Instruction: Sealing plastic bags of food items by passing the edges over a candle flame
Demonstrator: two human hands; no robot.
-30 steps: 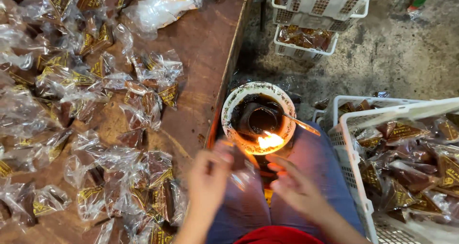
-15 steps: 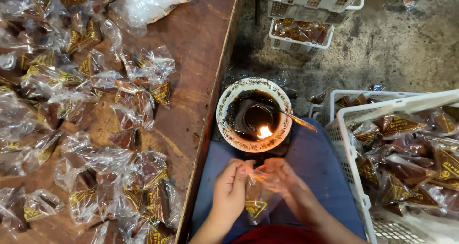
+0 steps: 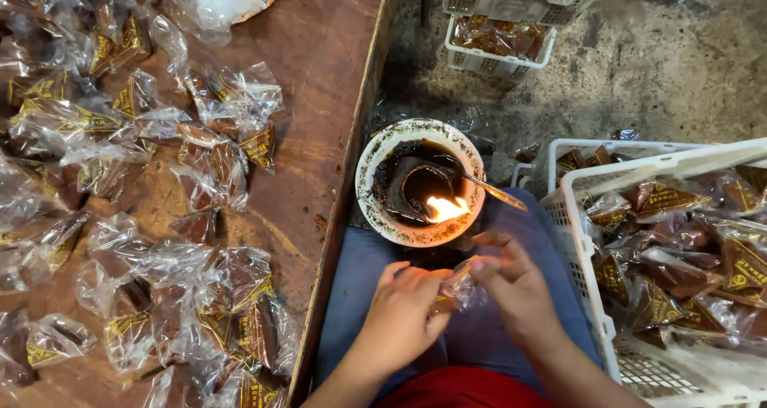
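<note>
Looking down, head view: both hands meet over the lap, just below a lit bowl.
Left hand: fingers curled together, pinching one end of a small clear packet.
Right hand: fingertips closed on the other end of that same packet, so it sits between the two hands, near the flame.
Bowl: round, pale rim with a speckled edge, dark oily stuff inside plus a metal spoon sticking out to the right; flame burns at the near rim.
Right crate: white plastic lattice, pretty full of crinkly clear packets with brown triangular filling and yellow print.
Far crates: stacked white ones on the concrete floor, same brown packets inside.
Surface: worn brown wood, scattered all over with loose shiny packets; a bare strip runs along its right edge.
Room: tight, lap squeezed between surface edge and crate wall.
</note>
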